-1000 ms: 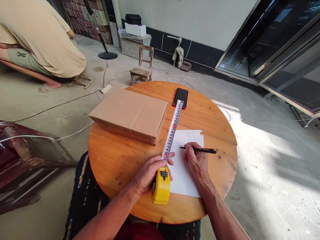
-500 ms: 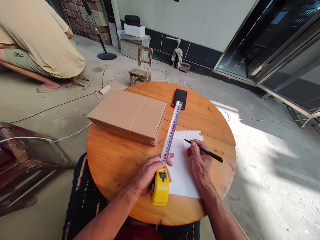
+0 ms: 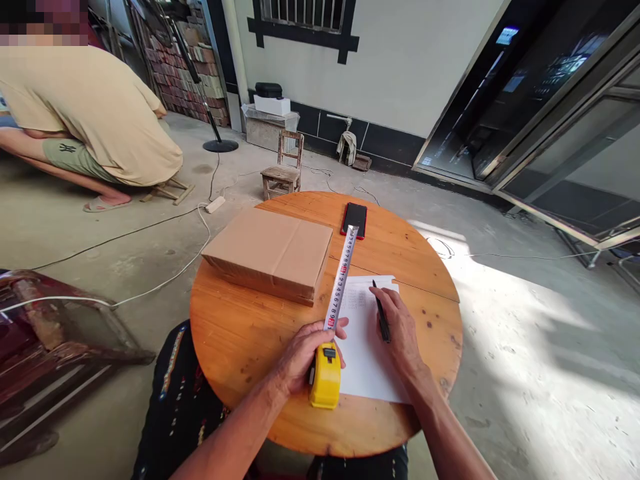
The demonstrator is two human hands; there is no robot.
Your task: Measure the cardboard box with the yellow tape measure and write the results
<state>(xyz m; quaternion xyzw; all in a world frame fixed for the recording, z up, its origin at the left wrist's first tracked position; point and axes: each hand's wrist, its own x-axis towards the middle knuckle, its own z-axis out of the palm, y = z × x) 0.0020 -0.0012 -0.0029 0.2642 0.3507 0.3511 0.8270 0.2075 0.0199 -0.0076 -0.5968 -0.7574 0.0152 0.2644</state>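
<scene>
My left hand is closed around a yellow tape measure near the front of the round wooden table. Its metal blade is pulled out and points away from me, the tip overlapping the phone in my view. In my right hand is a black pen, lying along the fingers above the paper. White paper sheets with rows of small writing near the top lie under both hands. A closed brown cardboard box lies flat to the left of the blade.
A black phone with a red edge lies at the table's far side. Beyond stand a small wooden chair and a fan base. A person squats on a low stool at left. Cables cross the floor.
The pen has swung in my right hand, from pointing right to pointing down toward me. My view has tilted up a little. The left hand still grips the tape measure.
</scene>
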